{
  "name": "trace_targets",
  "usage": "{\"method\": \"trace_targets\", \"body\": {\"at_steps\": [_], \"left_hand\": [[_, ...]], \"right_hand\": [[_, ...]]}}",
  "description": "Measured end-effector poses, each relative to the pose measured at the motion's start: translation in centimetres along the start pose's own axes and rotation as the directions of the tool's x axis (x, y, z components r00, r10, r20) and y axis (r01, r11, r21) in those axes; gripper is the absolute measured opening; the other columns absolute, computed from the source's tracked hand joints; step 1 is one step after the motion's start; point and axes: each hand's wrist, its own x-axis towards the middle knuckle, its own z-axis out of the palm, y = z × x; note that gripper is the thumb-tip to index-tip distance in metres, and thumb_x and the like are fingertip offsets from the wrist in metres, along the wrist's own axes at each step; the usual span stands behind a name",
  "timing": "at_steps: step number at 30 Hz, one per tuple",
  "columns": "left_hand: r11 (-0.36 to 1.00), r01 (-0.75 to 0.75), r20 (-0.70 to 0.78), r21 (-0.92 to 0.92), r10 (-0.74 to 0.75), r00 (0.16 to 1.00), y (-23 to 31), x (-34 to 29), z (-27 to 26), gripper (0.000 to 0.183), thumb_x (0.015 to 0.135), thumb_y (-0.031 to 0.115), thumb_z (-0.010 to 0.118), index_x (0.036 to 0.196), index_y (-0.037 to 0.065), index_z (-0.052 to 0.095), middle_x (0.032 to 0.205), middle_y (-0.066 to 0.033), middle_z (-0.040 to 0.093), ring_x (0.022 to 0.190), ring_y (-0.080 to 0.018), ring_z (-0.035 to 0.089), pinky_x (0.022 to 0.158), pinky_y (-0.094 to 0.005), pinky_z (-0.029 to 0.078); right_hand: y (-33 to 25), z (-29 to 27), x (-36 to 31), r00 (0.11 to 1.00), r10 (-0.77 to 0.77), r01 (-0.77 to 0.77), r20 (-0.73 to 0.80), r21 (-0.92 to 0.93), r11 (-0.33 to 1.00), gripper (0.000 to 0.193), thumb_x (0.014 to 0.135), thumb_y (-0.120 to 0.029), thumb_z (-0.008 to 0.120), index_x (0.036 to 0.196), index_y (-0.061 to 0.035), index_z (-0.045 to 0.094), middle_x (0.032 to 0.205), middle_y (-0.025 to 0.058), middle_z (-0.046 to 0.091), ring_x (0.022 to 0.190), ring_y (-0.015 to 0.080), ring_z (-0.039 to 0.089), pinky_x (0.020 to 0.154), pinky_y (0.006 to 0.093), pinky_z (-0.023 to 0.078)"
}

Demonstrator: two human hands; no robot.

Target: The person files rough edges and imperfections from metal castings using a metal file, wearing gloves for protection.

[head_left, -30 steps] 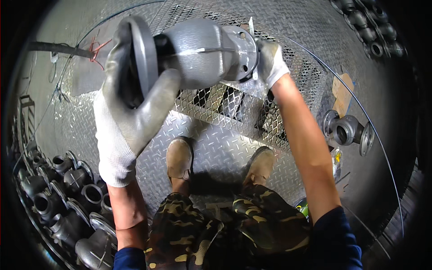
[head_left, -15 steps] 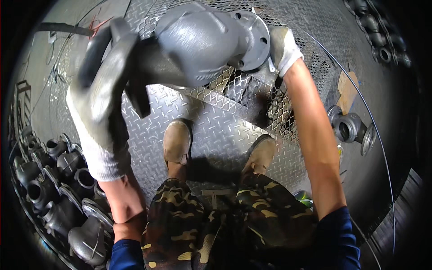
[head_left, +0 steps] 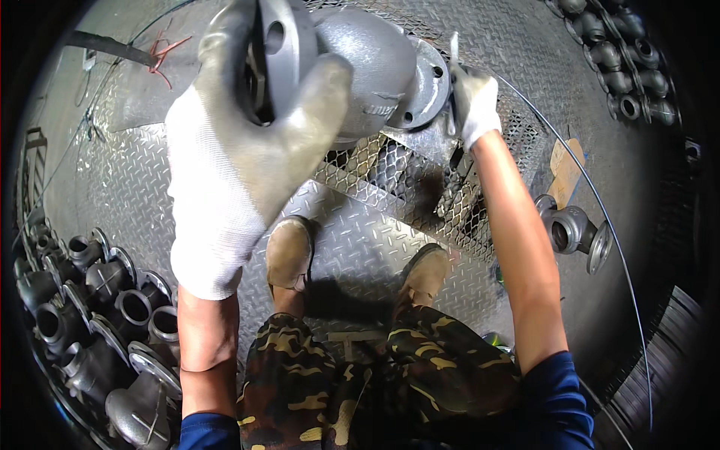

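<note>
A large grey metal valve body (head_left: 367, 64) with a round flange at each end is at the top middle, over a mesh-topped stand. My left hand (head_left: 247, 135), in a white knit glove with a grey coated palm, grips its left flange (head_left: 289, 52), thumb on the near side and fingers round the far side. Beside the right flange (head_left: 427, 86), with its bolt holes showing, is my gloved right hand (head_left: 474, 101), closed round a thin metal tool (head_left: 454, 49). The tool's ends stick out above and below the fist; its kind is unclear.
Grey castings (head_left: 112, 277) are piled at the lower left, and more (head_left: 615, 56) lie in rows at the upper right. One flanged casting (head_left: 570, 229) sits on the floor at right, near a piece of cardboard (head_left: 566, 169). A long cable (head_left: 577, 161) curves down the right side.
My left hand has moved right and grips the left flange from the near side. The valve body's left end has swung into clearer view. My right hand has dropped slightly.
</note>
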Motion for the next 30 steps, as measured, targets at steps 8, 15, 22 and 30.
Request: {"method": "trace_targets", "body": {"at_steps": [8, 15, 22, 30], "left_hand": [[0.990, -0.053, -0.022, 0.128, 0.056, 0.998, 4.4, -0.6, -2.0, 0.076, 0.079, 0.030, 0.077, 0.138, -0.006, 0.045, 0.111, -0.0199, 0.066, 0.097, -0.0205, 0.065, 0.086, -0.0310, 0.052], [0.972, -0.027, 0.106, -0.233, 0.053, 0.993, 4.1, 0.1, -0.3, 0.082, 0.080, 0.023, 0.074, 0.140, -0.014, 0.033, 0.122, -0.0252, 0.056, 0.114, -0.0303, 0.058, 0.099, -0.0397, 0.047], [0.907, 0.030, 0.077, -0.419, 0.003, 0.997, 2.2, 0.3, -0.8, 0.083, 0.081, 0.022, 0.075, 0.142, -0.014, 0.030, 0.124, -0.0228, 0.054, 0.115, -0.0283, 0.057, 0.100, -0.0382, 0.045], [0.944, 0.189, -0.102, -0.270, -0.223, 0.969, 7.0, 0.0, 2.3, 0.081, 0.083, 0.019, 0.073, 0.142, -0.014, 0.030, 0.116, -0.0204, 0.058, 0.109, -0.0252, 0.059, 0.098, -0.0367, 0.045]], "right_hand": [[-5.8, -3.8, -12.3, 0.987, 0.000, 0.000, 0.158, -0.005, 1.000, 0.036, 0.096, -0.010, 0.052, 0.131, -0.0010, 0.054, 0.102, 0.0236, 0.069, 0.080, 0.0258, 0.070, 0.069, 0.0331, 0.054], [-4.2, -5.9, -12.0, 0.885, -0.288, 0.460, 0.365, -0.594, 0.660, 0.047, 0.091, -0.009, 0.050, 0.138, -0.0076, 0.048, 0.089, 0.0217, 0.067, 0.075, 0.0383, 0.067, 0.065, 0.0471, 0.053], [-6.0, -5.0, -9.8, 0.798, -0.241, 0.593, 0.553, -0.792, 0.144, 0.051, 0.088, -0.010, 0.051, 0.138, -0.0069, 0.047, 0.084, 0.0168, 0.064, 0.071, 0.0297, 0.067, 0.057, 0.0420, 0.051], [-4.2, -4.6, -10.8, 0.787, -0.082, 0.601, 0.611, -0.730, 0.326, 0.050, 0.089, -0.007, 0.048, 0.139, -0.0010, 0.046, 0.087, 0.0170, 0.069, 0.070, 0.0258, 0.069, 0.059, 0.0451, 0.051]]}}
